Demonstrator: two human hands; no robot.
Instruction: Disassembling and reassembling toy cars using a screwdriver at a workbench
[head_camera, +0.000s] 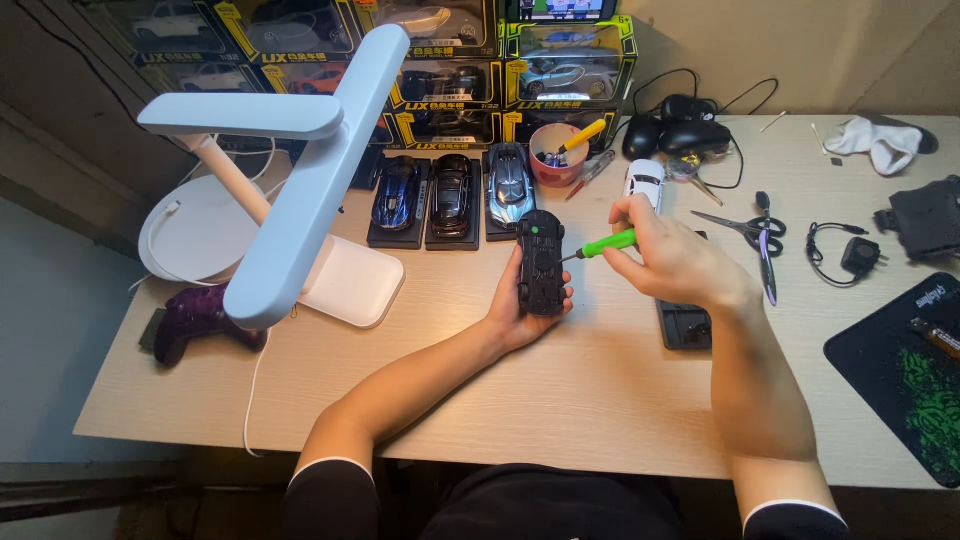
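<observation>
Head view: two hands, left (520, 310) grasping one upturned toy car (541, 263), right (670, 262) one green screwdriver (603, 244).

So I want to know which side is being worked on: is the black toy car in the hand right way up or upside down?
Upside down. The black toy car lies in the left hand with its flat underside and wheels facing up, and the right hand points a green screwdriver at it.

Screwdriver (598, 244) tip on car (541, 262) underside too small to resolve. Right grip (672, 262) hides handle end. Mat (905, 375) cut by right edge. Boxes (440, 60) cropped at top.
</observation>
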